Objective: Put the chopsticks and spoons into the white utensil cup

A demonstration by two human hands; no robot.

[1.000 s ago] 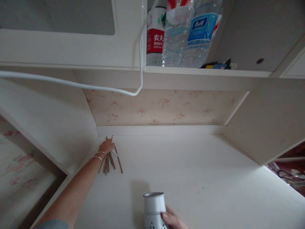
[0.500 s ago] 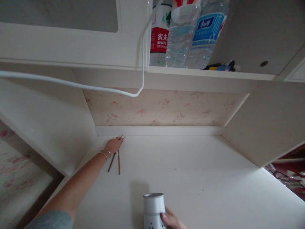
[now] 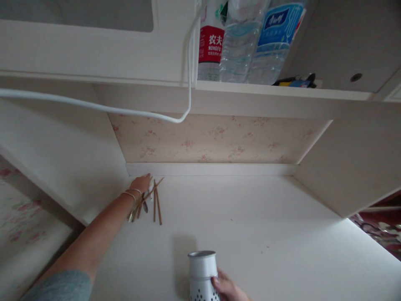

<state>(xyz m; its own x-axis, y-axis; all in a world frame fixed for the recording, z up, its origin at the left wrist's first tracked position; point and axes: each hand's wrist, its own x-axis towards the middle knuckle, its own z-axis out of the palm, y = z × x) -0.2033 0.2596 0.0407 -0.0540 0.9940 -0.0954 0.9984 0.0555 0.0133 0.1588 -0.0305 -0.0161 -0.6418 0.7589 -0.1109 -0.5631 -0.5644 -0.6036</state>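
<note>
At the back left of the white surface, my left hand (image 3: 140, 184) reaches down among several wooden chopsticks (image 3: 159, 207). Its fingers are curled and pressed together; whatever they grip is hidden. Two chopsticks lie apart just right of the hand, and another crosses over them. Under the wrist is a loose bunch of more sticks, a small dark oval-ended utensil (image 3: 145, 207) and something pale. Low in the middle, my right hand (image 3: 230, 286) is wrapped round the side of a white metal utensil holder (image 3: 203, 267), upright, with punched holes below its plain rim.
A white cable (image 3: 125, 110) hangs across the view above the left hand. Overhead, a shelf (image 3: 282, 93) carries several water bottles (image 3: 239, 50) and small dark items. White side panels (image 3: 354, 159) flank the nook, with flowered wallpaper (image 3: 203, 138) behind. Small specks dot the surface.
My left hand has shifted left and slightly back, off the two chopsticks, and more sticks now show under its wrist. The right hand still holds the utensil holder in nearly the same spot.
</note>
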